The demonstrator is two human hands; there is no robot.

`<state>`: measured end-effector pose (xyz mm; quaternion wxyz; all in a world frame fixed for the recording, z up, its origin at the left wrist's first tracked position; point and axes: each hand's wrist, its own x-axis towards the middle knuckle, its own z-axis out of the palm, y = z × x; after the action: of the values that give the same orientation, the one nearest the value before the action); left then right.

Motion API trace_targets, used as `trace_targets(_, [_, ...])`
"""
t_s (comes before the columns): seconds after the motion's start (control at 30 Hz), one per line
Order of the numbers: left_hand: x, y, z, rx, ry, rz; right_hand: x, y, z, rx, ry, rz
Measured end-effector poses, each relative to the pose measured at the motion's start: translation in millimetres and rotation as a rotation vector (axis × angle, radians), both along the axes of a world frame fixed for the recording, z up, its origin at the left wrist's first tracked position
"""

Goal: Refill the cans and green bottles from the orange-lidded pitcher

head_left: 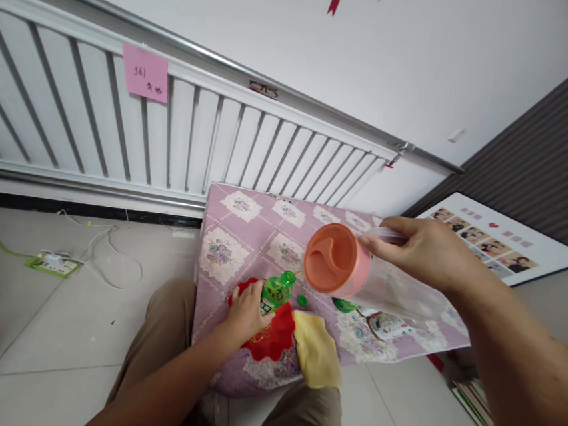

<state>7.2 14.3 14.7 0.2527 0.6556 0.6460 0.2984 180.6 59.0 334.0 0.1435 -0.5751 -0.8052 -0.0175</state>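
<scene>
My left hand (250, 313) is wrapped round a small green plastic bottle (277, 291), uncapped, over a red scalloped mat (276, 336). My right hand (418, 249) grips the handle of a clear pitcher (391, 291), tipped almost onto its side. Its orange lid (332, 258) faces left, close to the bottle's mouth; I cannot tell whether liquid flows. On the cloth between them lies a green bottle cap (302, 300). A yellow cloth (317, 350) rests beside the mat and hangs over the table's near edge.
The table wears a purple floral tablecloth (229, 285). Partly behind the pitcher stand a labelled container (387, 326) and a green item (344, 305). A white radiator (271, 141) lines the wall. A power strip (53, 264) with cables lies on the floor; books (475, 407) sit lower right.
</scene>
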Motion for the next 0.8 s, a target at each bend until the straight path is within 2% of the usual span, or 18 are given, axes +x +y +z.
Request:
trace_targets(0.2, [0.0, -0.5, 2.0, -0.011, -0.005, 0.0, -1.6, -0.5, 0.2, 0.012, 0.001, 0.014])
trace_targets(0.47, [-0.4, -1.0, 0.4, 0.012, -0.007, -0.001, -0.3, 1.1, 0.3, 0.007, -0.058, -0.033])
trace_targets(0.8, [-0.9, -1.3, 3.4, 0.0, 0.009, 0.002, 3.6, 4.6, -2.1, 0.008, -0.054, -0.007])
